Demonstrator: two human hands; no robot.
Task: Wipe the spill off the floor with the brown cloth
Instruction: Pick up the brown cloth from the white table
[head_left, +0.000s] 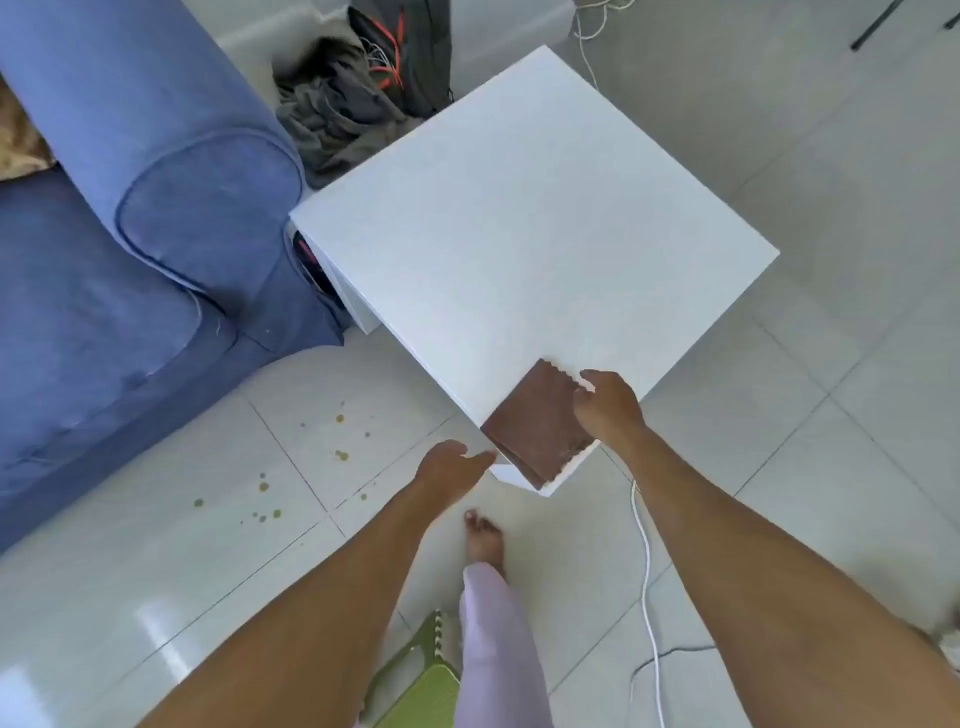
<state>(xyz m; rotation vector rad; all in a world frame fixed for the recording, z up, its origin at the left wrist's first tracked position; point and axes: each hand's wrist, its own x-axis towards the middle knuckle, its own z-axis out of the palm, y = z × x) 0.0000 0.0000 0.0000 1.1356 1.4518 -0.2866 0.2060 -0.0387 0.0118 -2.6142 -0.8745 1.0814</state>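
A folded brown cloth (535, 423) lies on the near corner of a white table (519, 234), partly over the edge. My right hand (608, 410) rests on the cloth's right side, fingers curled over its zigzag edge. My left hand (452, 467) hovers just left of the table corner, fingers apart and holding nothing. The spill (340, 455) is a scatter of yellowish-brown drops on the white floor tiles, left of my left hand and in front of the sofa.
A blue sofa (130, 234) fills the left side. A pile of grey clothes and a dark bag (363, 88) lie behind the table. A white cable (647, 571) runs across the floor on the right. My bare foot (483, 540) and a green stool (421, 686) are below.
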